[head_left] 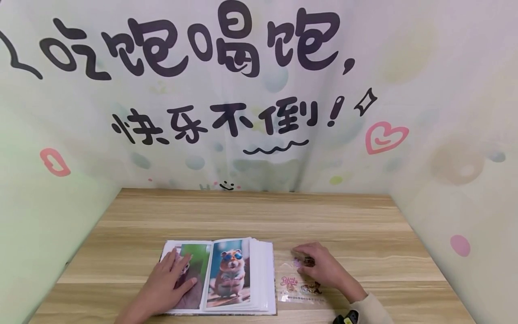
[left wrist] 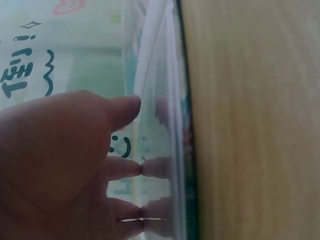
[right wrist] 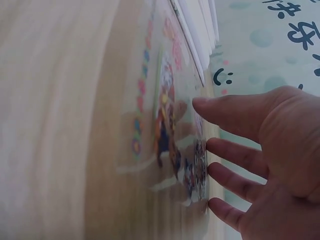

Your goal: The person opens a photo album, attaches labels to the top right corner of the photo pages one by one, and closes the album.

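Observation:
An open photo album (head_left: 263, 274) lies on the table in the head view. Its right page shows a picture of a hamster in sunglasses (head_left: 232, 274); the left page's picture (head_left: 201, 258) is partly covered by my left hand (head_left: 167, 283). That hand rests on the page with fingers spread, and the left wrist view shows its fingertips on the glossy sleeve (left wrist: 157, 135). Right of the album lies a clear plastic bag (head_left: 289, 294) with printed stickers. My right hand (head_left: 321, 265) touches its upper part, thumb and fingers apart and lightly bent in the right wrist view.
The wooden table (head_left: 259, 211) reaches back to a printed curtain (head_left: 259, 166) with large dark lettering. Pale side walls (head_left: 453, 202) border it left and right. A dark band with a yellow mark (head_left: 348, 317) sits at the right wrist beside a light sleeve (head_left: 374, 308).

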A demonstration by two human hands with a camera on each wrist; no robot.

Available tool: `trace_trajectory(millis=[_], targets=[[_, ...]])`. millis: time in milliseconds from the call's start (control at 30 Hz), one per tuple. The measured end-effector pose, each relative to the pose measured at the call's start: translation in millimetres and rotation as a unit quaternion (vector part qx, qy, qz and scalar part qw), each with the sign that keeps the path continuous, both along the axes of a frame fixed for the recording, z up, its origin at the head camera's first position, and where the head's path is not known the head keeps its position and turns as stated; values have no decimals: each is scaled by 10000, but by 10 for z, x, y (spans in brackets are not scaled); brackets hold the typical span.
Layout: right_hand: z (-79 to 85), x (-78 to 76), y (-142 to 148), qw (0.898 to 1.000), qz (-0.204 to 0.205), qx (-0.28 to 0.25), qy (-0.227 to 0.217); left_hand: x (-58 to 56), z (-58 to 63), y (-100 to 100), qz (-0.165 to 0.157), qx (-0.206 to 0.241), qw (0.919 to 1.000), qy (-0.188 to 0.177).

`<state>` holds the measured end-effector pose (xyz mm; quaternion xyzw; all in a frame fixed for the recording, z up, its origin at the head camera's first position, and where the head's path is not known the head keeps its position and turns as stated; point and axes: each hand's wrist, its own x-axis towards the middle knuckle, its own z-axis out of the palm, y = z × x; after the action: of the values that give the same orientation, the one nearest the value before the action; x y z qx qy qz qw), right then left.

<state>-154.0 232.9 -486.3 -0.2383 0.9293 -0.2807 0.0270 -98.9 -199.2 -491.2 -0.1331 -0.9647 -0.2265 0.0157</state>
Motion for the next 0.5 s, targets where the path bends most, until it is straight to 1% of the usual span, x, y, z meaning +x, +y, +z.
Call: trace_trajectory(millis=[33, 100, 267, 367, 433, 500], targets=[[-1, -1, 7, 10000, 23, 17, 15, 13, -1, 1, -11, -41, 9999, -139], [-3, -1, 20, 10000, 51, 45, 53, 29, -17, 1, -46, -55, 9998, -197], [-15, 6, 39, 10000, -17, 27, 61, 45, -99, -11, -119, 80, 9999, -53], [-23, 11, 42, 9999, -98, 3, 37, 48, -139, -25, -130, 251, 9995, -142], [-28, 11, 40, 9998, -181, 2, 20, 50, -149, -29, -113, 291, 9995, -110], [-32, 10, 38, 9996, -275, 4, 9, 50, -193, -39, -119, 295, 9995, 10]])
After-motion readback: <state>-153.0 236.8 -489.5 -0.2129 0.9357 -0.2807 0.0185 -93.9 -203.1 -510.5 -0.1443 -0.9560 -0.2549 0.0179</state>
